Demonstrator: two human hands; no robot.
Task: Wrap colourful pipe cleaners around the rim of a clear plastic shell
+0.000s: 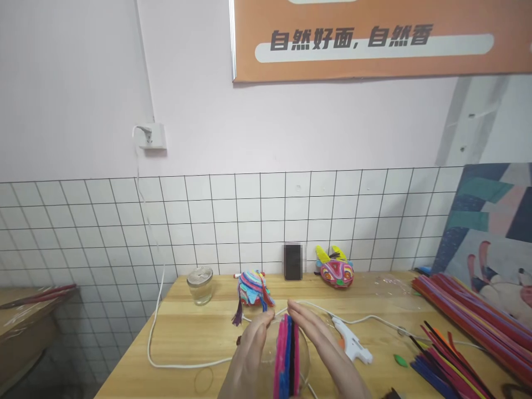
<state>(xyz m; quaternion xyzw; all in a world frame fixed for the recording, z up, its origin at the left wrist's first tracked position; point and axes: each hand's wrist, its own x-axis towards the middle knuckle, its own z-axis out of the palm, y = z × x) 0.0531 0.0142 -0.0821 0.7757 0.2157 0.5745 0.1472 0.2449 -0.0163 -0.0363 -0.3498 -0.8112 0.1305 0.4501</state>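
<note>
Head view: left hand (249,354) and right hand (322,349) pressed flat, fingers extended, against sides of clear dome (305,354) on tabletop (191,338); pipe-cleaner strips (286,357) already draped over it, most of dome uncovered.

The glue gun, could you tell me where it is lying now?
The white glue gun lies on the wooden table, just right of the right hand, left of the loose pipe cleaners.

Single head-worn view, facing forward toward the tiled wall (266,221), tilted slightly down, table (199,338) close below it, hands at the bottom edge, nearer than the wall, no second view.
</note>
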